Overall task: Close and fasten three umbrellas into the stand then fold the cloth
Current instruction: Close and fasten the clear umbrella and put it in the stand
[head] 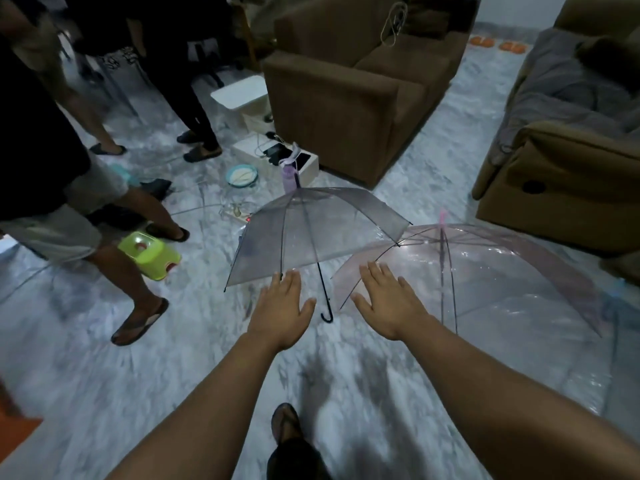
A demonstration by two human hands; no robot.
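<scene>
Two open umbrellas lie on the marble-patterned floor (173, 358). Grey-tinted clear umbrella (311, 233): canopy spread, tilted on its side, black shaft running down to a black hooked handle (326, 315) resting on the floor. Pink-tinted clear umbrella (467, 271): canopy spread, just right of the grey one, the two rims near or touching; contact cannot be told. At far right a third clear canopy edge (623, 323) shows, mostly out of frame.

Left hand (282, 306): released, fingers straight and spread, palm down, holding nothing, held out over the near rim of the grey umbrella. Right hand (388, 299): released, fingers straight and spread, holding nothing, over the near rim of the pink umbrella. Whether either hand touches a canopy cannot be told.

No umbrella stand or cloth identified in view.

Surroundings: brown armchair (346, 98) behind the umbrellas, second brown sofa (561, 174) at right with grey fabric on it. Green plastic stool (150, 252) on its side at left. Lilac water bottle (289, 176), white boxes (304, 164) with cables. Several people's legs at left.

Writing: none legible; image blurred.
</scene>
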